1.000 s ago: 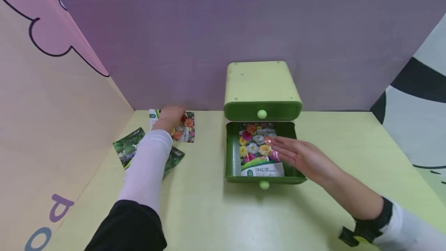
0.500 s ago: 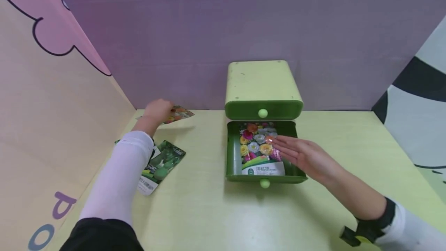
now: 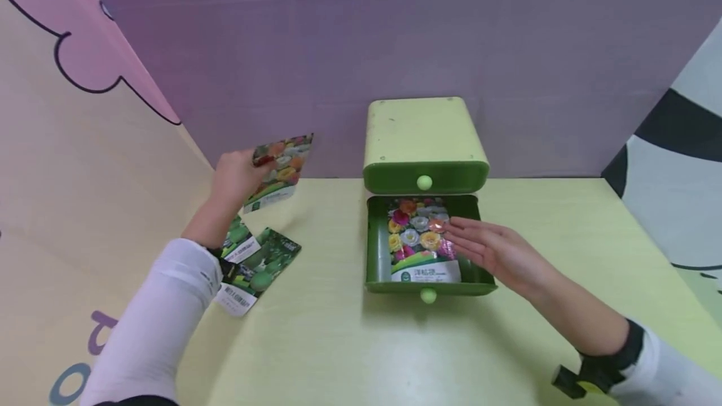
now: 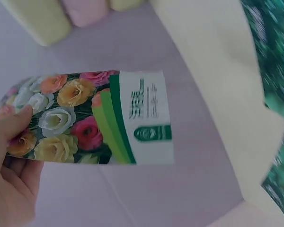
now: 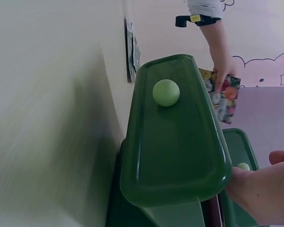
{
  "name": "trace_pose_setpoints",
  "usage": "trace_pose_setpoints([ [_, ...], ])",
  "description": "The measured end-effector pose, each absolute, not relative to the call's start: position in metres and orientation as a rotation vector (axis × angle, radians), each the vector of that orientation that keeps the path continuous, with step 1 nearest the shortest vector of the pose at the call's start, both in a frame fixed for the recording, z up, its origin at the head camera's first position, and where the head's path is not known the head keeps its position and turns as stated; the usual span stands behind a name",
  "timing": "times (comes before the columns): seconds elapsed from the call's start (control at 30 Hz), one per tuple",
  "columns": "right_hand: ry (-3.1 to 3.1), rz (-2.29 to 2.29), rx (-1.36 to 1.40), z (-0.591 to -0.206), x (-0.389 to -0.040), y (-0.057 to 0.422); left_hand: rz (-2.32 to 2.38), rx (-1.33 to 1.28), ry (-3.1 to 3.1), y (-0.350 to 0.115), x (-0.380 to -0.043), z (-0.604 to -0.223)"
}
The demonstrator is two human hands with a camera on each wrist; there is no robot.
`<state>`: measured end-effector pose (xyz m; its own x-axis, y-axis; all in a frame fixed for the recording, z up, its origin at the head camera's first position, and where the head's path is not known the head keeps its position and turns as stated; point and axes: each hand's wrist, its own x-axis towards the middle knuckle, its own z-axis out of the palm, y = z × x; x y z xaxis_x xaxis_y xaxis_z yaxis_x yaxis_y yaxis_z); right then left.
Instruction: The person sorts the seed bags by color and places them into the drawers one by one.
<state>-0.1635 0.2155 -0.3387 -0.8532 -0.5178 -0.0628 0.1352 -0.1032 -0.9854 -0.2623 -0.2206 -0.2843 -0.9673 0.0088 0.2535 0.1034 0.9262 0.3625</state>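
My left hand [image 3: 234, 177] pinches a seed packet [image 3: 287, 168] with flowers printed on it, raised at the back left. In the left wrist view the thumb lies across the flower end of this packet [image 4: 85, 118], its white label end pointing away. My right hand [image 3: 499, 252] reaches over the right side of a pulled-out green drawer [image 3: 376, 249], fingers straight, fingertips at another flower seed packet [image 3: 414, 240] lying in it. In the right wrist view the drawer's front [image 5: 184, 146] hides part of that hand [image 5: 265, 189].
Two green seed packets [image 3: 271, 262] overlap on the table at the left, partly behind my left wrist. The pale yellow cabinet [image 3: 420, 133] stands against the purple back wall [image 3: 316, 49], its upper drawer [image 3: 395, 178] pushed in. A side wall [image 3: 113, 205] bounds the left.
My left hand has lifted the flower seed packet off the table and tilted it upright, moving left and up. The green packets show more. My right hand has stayed nearly still.
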Motion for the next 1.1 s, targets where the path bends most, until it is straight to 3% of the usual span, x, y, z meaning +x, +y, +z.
trace_pose_setpoints([
  [0.6, 1.797, -1.987, -0.412, -0.331, -0.158, 0.199, -1.431, 0.005, -2.747, -0.171, -0.201, -0.247],
  [1.1, 1.627, -2.0, -0.384, -0.32, -0.142, 0.181, -1.909, -0.068, -2.784, -0.11, -0.182, -0.267],
])
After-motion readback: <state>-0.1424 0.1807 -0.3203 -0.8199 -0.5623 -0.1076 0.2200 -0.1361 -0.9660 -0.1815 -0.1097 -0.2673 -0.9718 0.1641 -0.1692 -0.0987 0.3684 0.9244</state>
